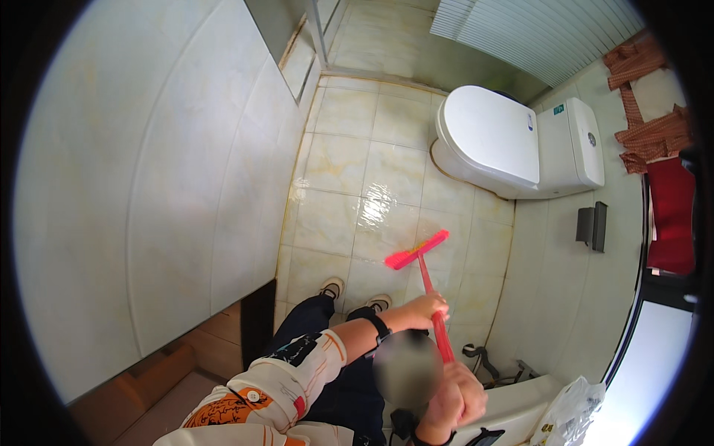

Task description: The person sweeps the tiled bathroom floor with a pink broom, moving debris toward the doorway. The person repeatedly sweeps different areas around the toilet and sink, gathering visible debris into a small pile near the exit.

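Observation:
A pink long-handled floor brush point(417, 250) rests its bristled head on the wet tiles ahead of my feet. My left hand point(427, 309) is closed around the handle's middle, its arm reaching across from the lower left with a black band at the wrist. Nearer to me, my right hand point(457, 394) is wrapped round the upper part of the handle. A round blurred patch beside that hand hides what lies behind it. My shoes point(332, 288) stand on the tiles just left of the brush.
A white toilet point(494, 137) with its lid down stands at the far right against the wall. A dark paper holder point(592, 226) is fixed there. Glossy tile floor point(335, 215) meets a pale wall at left. At lower right lies a clear plastic bag point(576, 409) near a white ledge.

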`<state>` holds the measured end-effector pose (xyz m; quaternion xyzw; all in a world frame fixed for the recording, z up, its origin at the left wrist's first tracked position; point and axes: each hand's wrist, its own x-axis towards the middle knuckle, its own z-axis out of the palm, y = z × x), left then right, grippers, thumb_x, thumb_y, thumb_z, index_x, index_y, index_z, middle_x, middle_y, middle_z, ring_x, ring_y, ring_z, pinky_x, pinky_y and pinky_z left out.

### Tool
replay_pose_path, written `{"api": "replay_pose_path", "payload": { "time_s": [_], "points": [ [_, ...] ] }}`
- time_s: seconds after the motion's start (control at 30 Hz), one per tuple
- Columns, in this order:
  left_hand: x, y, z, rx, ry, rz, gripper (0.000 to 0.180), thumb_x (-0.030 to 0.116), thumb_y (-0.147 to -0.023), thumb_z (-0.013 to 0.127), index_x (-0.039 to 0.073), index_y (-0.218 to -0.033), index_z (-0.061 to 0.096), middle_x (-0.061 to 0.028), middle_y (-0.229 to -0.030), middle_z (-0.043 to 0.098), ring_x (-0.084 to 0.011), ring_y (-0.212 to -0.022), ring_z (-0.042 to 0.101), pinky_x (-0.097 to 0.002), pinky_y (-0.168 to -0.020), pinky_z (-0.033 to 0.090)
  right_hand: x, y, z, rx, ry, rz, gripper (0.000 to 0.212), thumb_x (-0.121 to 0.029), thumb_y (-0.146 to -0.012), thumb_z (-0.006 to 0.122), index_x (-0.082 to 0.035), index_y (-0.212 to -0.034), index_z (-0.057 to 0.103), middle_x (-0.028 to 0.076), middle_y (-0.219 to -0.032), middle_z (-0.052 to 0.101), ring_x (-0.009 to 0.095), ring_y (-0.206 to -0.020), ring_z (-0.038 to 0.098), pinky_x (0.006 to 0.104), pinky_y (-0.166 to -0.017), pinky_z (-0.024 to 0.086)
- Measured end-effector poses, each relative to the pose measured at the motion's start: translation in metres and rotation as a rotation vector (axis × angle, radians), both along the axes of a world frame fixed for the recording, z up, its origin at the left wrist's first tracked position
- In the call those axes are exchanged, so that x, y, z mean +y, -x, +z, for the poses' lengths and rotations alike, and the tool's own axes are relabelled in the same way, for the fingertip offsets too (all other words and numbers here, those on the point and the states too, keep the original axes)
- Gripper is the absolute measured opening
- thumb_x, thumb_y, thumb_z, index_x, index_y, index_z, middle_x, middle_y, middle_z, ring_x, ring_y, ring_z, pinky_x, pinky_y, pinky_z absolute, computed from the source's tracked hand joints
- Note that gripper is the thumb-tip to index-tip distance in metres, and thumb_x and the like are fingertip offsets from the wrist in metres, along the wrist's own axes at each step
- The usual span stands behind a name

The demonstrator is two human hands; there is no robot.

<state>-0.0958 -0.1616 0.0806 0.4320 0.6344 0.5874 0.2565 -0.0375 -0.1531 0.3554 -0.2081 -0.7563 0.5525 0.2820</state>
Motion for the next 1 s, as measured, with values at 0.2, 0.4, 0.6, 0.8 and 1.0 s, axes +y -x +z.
{"api": "replay_pose_path", "payload": {
  "time_s": [0.2,0.4,0.6,0.8,1.0],
  "points": [
    [-0.044,0.026,0.032,0.04,0.113,0.298,0.032,0.018,-0.086,0.068,0.006,-0.063,0.049,-0.0129,-0.069,0.053,-0.0354,-0.072,0.052,-0.0462,-0.066,0.041,0.016,0.007,0.02,0.235,0.15,-0.032,0.022,-0.001,-0.071,0.056,-0.002,-0.053,0.042,0.006,-0.048,0.043,0.017,-0.043,0.043,0.032,-0.046,0.041],
    [-0.163,0.096,-0.027,0.203,0.339,0.701,0.027,0.01,-0.075,0.071,0.005,-0.061,0.048,-0.0143,-0.063,0.051,-0.0388,-0.067,0.052,-0.0475,-0.06,0.04,0.003,0.062,-0.068,0.074,0.366,0.53,0.01,0.007,-0.079,0.054,0.006,-0.069,0.054,0.017,-0.07,0.057,0.032,-0.066,0.062,0.0356,-0.064,0.05],
    [-0.119,0.094,-0.067,0.203,0.448,0.433,0.017,0.01,-0.071,0.069,0.009,-0.062,0.055,-0.0122,-0.067,0.057,-0.0376,-0.072,0.057,-0.047,-0.063,0.046,0.021,0.055,-0.075,-0.202,0.243,0.297,0.028,0.001,-0.089,0.05,-0.001,-0.062,0.047,0.01,-0.062,0.049,0.02,-0.053,0.044,0.0313,-0.051,0.035],
    [0.0,0.061,-0.02,0.085,0.204,0.307,0.016,0.015,-0.076,0.068,0.008,-0.068,0.056,-0.0101,-0.073,0.058,-0.0352,-0.08,0.058,-0.0447,-0.069,0.049,0.052,0.041,-0.026,0.151,0.168,0.351,0.025,0.0,-0.081,0.054,0.003,-0.057,0.047,0.01,-0.055,0.051,0.023,-0.049,0.05,0.0349,-0.052,0.046],
    [-0.029,0.078,0.013,0.186,0.249,0.404,0.018,0.015,-0.076,0.068,0.008,-0.067,0.055,-0.0105,-0.07,0.057,-0.0358,-0.078,0.058,-0.0451,-0.068,0.049,0.052,0.041,-0.003,0.205,0.267,0.285,0.026,-0.004,-0.074,0.054,0.002,-0.052,0.042,0.01,-0.05,0.047,0.022,-0.045,0.048,0.0351,-0.052,0.045]
  ]
}}
